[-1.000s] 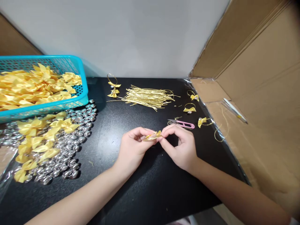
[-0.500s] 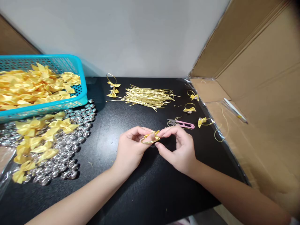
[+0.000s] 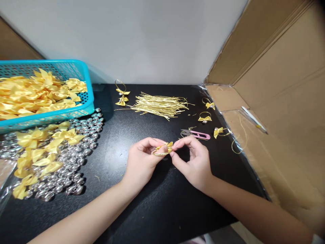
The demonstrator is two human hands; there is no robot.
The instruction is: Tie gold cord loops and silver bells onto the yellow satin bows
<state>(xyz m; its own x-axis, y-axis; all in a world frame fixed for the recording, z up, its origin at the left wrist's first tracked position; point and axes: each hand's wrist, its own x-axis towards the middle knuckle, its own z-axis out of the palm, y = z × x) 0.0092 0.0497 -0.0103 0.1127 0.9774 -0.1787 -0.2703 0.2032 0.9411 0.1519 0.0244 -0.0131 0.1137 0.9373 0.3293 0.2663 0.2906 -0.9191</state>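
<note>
My left hand (image 3: 142, 159) pinches a yellow ribbon bow (image 3: 169, 146) with a loop of gold cord (image 3: 159, 154) around its thumb side. At the bow's right end, my right hand (image 3: 195, 161) has thumb and forefinger closed together; the small part between those fingertips is mostly hidden. Both hands hover over the black tabletop (image 3: 152, 210). Just behind the right hand lie pink thread snips (image 3: 201, 135), blades pointing left, beside cord scraps. Further back is a pile of gold cords (image 3: 161, 105).
A turquoise basket (image 3: 87, 88) full of yellow bows stands at the left. Silver heart-shaped beads (image 3: 73, 167) and loose bows (image 3: 50, 164) spread before it. Looped bows (image 3: 204, 118) lie near the right edge, others (image 3: 122, 96) at the back. A white pen (image 3: 254, 119) rests on cardboard.
My right fingertips have shifted slightly and closed together at the bow's right end. More of the bow shows between the hands. My left hand stays put.
</note>
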